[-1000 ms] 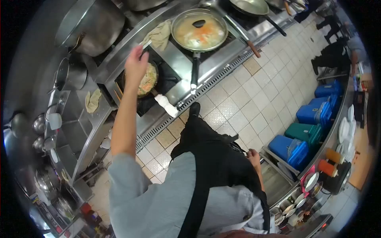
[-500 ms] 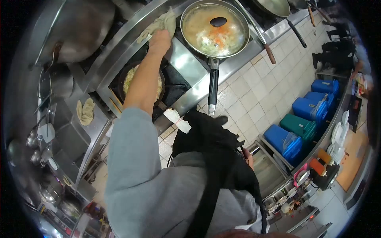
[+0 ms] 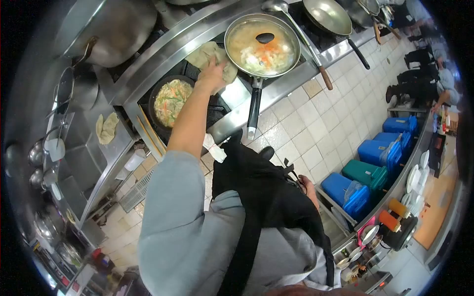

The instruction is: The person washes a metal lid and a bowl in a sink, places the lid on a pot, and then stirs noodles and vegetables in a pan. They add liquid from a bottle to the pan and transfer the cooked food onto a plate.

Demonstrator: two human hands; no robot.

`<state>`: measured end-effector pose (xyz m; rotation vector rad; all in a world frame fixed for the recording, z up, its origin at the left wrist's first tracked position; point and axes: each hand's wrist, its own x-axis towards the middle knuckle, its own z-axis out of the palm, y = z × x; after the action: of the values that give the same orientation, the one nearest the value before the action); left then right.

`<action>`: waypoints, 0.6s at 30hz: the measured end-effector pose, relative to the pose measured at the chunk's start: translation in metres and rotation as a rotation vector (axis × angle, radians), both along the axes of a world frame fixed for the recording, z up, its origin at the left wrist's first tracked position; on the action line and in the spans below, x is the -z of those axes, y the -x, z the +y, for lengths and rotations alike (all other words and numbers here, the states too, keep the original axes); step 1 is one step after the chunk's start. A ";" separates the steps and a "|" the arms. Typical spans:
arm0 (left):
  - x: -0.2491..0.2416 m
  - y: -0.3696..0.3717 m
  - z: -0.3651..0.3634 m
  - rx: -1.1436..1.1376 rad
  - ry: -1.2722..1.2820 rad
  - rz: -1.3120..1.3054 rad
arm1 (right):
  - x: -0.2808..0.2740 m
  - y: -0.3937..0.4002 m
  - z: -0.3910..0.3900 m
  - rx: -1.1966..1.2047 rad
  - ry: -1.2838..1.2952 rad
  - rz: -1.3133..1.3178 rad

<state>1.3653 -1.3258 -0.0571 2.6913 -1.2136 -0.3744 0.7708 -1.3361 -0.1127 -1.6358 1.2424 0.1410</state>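
Note:
My left hand [image 3: 211,79] reaches forward and presses its fingers into a beige cloth [image 3: 201,55], which is spread over the metal stove top. Right of the cloth stands a large pan under a glass lid [image 3: 239,55] with a black knob; pale and orange food shows through. Its black handle [image 3: 255,106] points toward me. Left of my forearm, a dark pan [image 3: 154,114] holds shredded vegetables on a burner. My right hand [image 3: 309,191] hangs low beside my black apron, its fingers mostly hidden.
A ladle [image 3: 324,78] with a wooden grip lies right of the lidded pan, near another pan [image 3: 328,16]. A large pot [image 3: 121,34] stands back left, and a second cloth [image 3: 106,129] lies by the sink. Bins [image 3: 365,175] line the right side; people stand far right.
My left hand has drawn the cloth back toward me, and the cloth is now more spread out. My forearm no longer covers the vegetables in the dark pan. The view has shifted slightly.

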 end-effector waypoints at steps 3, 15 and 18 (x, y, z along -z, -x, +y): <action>0.008 0.007 -0.010 0.002 -0.157 0.175 | 0.008 0.034 -0.018 -0.072 0.136 -0.050; -0.118 0.096 0.169 -0.707 1.801 0.710 | 0.082 0.085 -0.076 -0.260 -0.056 0.019; -0.135 0.086 0.241 -0.791 1.994 0.694 | 0.106 0.095 -0.065 -0.184 -0.088 0.035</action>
<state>1.2794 -1.0850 0.0780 0.8549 0.0708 0.0958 0.6763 -1.4006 -0.2183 -1.6754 1.0949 0.3351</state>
